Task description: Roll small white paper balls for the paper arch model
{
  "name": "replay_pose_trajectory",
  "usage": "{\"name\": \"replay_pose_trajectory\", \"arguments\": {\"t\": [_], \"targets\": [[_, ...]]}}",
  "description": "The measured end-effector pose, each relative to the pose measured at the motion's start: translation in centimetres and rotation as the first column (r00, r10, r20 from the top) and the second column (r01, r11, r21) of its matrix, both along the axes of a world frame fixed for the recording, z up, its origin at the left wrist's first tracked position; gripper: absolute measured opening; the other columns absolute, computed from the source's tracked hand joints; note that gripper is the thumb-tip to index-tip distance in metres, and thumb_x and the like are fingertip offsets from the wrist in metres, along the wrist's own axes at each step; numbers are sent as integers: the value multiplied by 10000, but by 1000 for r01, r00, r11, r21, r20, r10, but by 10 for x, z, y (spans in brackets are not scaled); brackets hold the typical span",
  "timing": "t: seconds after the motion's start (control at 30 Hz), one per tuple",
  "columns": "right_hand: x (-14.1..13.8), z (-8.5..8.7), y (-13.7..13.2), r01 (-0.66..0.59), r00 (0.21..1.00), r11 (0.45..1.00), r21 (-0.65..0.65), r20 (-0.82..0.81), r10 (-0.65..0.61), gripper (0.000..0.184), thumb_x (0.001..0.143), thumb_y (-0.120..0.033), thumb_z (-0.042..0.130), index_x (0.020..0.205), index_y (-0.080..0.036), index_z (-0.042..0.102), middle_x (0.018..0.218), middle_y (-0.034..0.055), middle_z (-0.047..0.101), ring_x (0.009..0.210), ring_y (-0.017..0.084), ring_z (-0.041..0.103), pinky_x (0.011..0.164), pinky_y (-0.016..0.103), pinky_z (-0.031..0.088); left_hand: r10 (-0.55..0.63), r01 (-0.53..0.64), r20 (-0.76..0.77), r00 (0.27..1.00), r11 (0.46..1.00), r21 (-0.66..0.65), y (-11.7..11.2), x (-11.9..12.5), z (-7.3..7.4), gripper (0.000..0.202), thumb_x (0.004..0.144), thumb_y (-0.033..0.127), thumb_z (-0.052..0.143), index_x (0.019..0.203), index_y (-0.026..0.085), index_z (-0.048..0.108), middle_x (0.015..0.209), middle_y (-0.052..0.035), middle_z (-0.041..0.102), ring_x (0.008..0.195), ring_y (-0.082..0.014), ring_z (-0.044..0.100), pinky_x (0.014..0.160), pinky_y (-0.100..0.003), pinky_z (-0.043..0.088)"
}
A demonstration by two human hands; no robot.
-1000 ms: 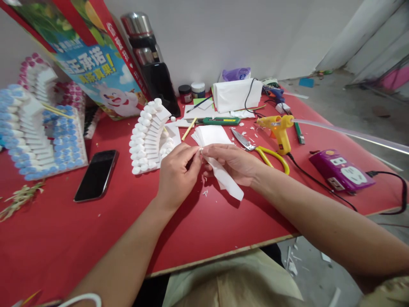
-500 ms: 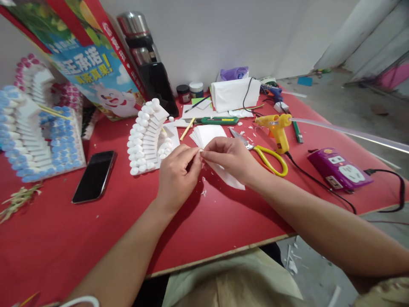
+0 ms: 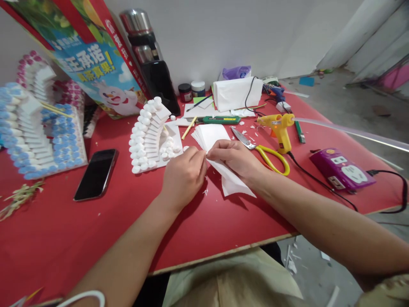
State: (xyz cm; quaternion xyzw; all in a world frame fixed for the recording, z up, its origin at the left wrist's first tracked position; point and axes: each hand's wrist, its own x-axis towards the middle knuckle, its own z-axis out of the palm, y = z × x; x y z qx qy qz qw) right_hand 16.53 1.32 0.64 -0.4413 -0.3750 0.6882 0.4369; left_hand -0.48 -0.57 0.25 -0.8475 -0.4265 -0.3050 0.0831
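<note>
Over the middle of the red table [image 3: 105, 217], my left hand [image 3: 183, 177] and my right hand [image 3: 236, 160] meet fingertip to fingertip. Both pinch the top edge of a white paper strip [image 3: 233, 183], which trails down to the right under my right hand. Just behind the hands lies a fanned stack of white paper pieces [image 3: 211, 134]. To the left of it stands a white model staircase [image 3: 150, 136] edged with small white beads.
Yellow-handled scissors [image 3: 265, 153], a yellow glue gun [image 3: 278, 128], a green utility knife [image 3: 220, 120] and a purple power strip [image 3: 341, 169] lie to the right. A black phone [image 3: 96, 174] and a blue-beaded model [image 3: 38, 132] sit left. A carton [image 3: 86, 55], flask [image 3: 148, 59] and white box [image 3: 236, 94] stand behind.
The paper strip has shifted and now hangs lower and further right under my right hand. Both hands have stayed pinched together at nearly the same spot.
</note>
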Motion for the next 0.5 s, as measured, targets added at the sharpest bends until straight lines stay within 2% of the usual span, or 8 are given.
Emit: {"name": "replay_pose_trajectory", "arguments": {"t": [0.1,0.23,0.37,0.5], "targets": [[1,-1,-1,-2,998,1000,9,56,2,165,689,-179,766,629,-184,613,523,-41,550,485,91,471,488,241,333,3,5,-145,989,998,60,4,-2,-3,285,1035,188,449,856,141,666,736,-43,580,607,-164,489,547,-327,321],[4,5,-2,-28,998,999,21,53,27,163,704,-231,800,663,-176,651,599,-6,610,540,109,521,532,261,380,-10,32,-192,981,993,112,8,-7,-2,268,1046,172,425,1010,118,685,762,-55,617,623,-170,529,543,-321,325],[7,7,0,-42,996,995,89,79,35,162,718,-235,810,692,-167,666,673,15,650,595,110,547,578,263,406,-68,80,-160,985,994,72,8,-10,-1,297,1058,169,401,1168,96,668,836,-77,673,690,-174,597,569,-302,379],[8,5,2,-60,991,988,145,124,42,135,734,-232,779,702,-166,665,663,10,640,569,105,521,554,264,384,-99,99,-63,993,995,-10,6,-8,-1,317,1058,183,417,1215,101,680,891,-101,718,751,-182,646,622,-297,447]]}}
